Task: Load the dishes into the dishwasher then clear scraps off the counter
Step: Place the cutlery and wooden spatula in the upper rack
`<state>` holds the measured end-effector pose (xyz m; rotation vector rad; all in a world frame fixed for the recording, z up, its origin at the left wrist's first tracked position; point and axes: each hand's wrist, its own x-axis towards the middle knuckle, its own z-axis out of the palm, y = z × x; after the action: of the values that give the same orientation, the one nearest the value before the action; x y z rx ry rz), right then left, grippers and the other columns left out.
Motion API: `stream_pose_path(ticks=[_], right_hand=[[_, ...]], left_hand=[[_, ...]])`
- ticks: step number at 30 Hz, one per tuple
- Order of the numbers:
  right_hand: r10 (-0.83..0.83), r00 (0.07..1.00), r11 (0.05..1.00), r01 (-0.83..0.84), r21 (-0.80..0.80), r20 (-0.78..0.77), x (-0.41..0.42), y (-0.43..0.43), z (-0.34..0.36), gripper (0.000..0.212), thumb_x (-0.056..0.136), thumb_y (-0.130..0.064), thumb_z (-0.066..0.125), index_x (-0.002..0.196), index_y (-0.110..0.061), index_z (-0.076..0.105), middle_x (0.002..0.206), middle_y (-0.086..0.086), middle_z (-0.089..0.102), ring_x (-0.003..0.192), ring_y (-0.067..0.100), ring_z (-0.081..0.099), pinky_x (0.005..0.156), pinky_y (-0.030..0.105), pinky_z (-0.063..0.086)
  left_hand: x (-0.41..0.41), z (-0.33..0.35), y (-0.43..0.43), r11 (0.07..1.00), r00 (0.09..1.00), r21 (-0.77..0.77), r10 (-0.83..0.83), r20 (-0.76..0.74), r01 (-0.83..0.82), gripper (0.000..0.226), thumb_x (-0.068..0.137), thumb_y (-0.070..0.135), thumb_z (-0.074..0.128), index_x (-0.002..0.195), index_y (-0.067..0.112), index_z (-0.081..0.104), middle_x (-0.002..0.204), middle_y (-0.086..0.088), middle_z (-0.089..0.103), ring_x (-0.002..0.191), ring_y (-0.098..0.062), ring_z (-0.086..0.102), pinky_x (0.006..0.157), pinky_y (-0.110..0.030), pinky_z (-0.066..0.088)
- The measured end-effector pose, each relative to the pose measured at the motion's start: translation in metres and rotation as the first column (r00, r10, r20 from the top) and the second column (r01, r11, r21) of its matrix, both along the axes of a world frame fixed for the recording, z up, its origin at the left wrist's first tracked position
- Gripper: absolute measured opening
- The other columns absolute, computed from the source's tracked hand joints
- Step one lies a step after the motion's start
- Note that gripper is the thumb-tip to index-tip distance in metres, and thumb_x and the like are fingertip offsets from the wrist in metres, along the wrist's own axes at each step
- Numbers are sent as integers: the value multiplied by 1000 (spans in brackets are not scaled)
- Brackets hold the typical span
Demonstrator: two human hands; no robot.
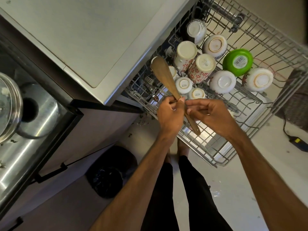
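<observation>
Left hand point(170, 112) grips the spatula point(160, 72) at its neck, a good hold: we judge it light, stiff, sturdy. Right hand point(211, 114) curls beside it; whether it holds, we cannot tell.

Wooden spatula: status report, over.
Left hand grips wooden spatula, blade out over rack. Right hand at its handle, grip unclear. Upturned cups and bowls crowd the rack ahead.
</observation>
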<state>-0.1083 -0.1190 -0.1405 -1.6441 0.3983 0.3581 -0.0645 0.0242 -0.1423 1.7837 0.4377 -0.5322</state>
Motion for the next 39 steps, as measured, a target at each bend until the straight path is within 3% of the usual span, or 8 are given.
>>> stream_pose_path(ticks=[3,6,8,11,15,21,29,39], right_hand=[[67,996,964,-49,-263,59,1,-5,2,35,76,-16,88,110,-16,78,89,-4,78,79,10,75,76,25,60],[195,978,782,-105,-615,81,3,-7,-6,14,78,-31,81,91,-25,80,78,-8,76,73,12,72,68,31,57],[270,962,668,-159,-727,38,1,-9,-14,10,78,-29,69,83,-25,76,75,-4,74,71,21,69,64,36,55],[242,970,640,-185,-746,-32,-14,-10,-28,9,82,-17,74,87,-22,78,78,2,74,72,27,69,65,33,53],[108,973,619,-226,-752,-203,-43,-12,-58,6,88,-14,75,84,-11,77,65,5,64,58,28,61,53,21,33],[63,921,548,-353,-758,-383,-59,-9,-88,6,88,-11,73,92,-7,75,75,9,67,64,30,66,60,38,59],[70,917,462,-378,-802,-392,-53,-6,-95,5,88,-11,71,93,-8,71,79,12,66,68,33,66,62,42,59],[49,877,460,-445,-768,-478,-61,-5,-95,15,87,-8,73,100,-2,68,89,16,68,77,35,68,63,38,53]], left_hand=[[2,-7,-12,998,998,17,-65,-1,65,24,95,31,66,110,12,68,96,1,76,86,-11,74,79,-36,62],[4,-13,-13,983,987,84,-162,-18,163,25,95,35,66,103,11,69,87,6,75,79,-9,72,78,-37,60],[6,-15,-6,969,974,99,-224,-41,227,27,96,36,64,87,11,68,67,13,68,62,-6,63,68,-31,52],[10,-12,9,957,952,39,-282,-122,289,22,100,31,59,96,13,72,88,7,75,85,-10,70,80,-32,55],[15,-9,32,959,958,84,-259,-121,270,21,100,22,59,119,18,69,114,3,72,104,-9,67,85,-22,52],[14,-19,40,968,972,120,-211,-100,222,18,98,14,61,113,21,67,112,3,72,105,-11,68,98,-34,55],[11,-23,43,950,962,151,-266,-58,272,22,97,10,60,117,13,70,111,4,73,103,-5,67,83,-10,48],[9,-24,43,936,952,172,-304,-42,307,21,96,8,59,113,15,70,110,6,73,102,1,64,75,0,44]])
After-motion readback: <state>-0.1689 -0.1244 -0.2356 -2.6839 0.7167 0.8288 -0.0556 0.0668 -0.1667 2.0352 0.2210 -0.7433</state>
